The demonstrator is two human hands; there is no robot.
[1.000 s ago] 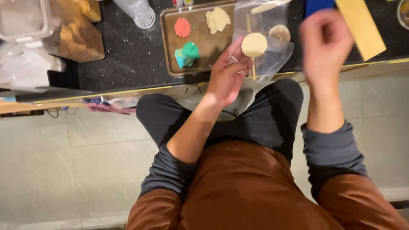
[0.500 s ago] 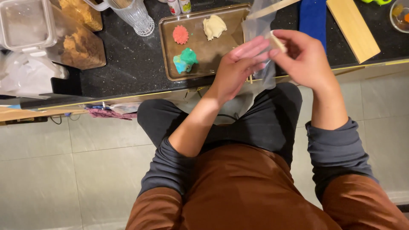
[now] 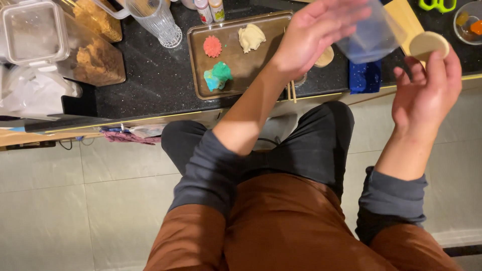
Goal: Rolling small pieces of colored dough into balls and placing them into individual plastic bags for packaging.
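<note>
2 small white-labelled bottles (image 3: 211, 10) at the counter's back edge, above the tray (image 3: 201, 75)

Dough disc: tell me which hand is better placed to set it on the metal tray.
Probably the right hand: its fingers already grip the dough disc. The left hand is above the metal tray but touches a clear plastic sheet.
</note>
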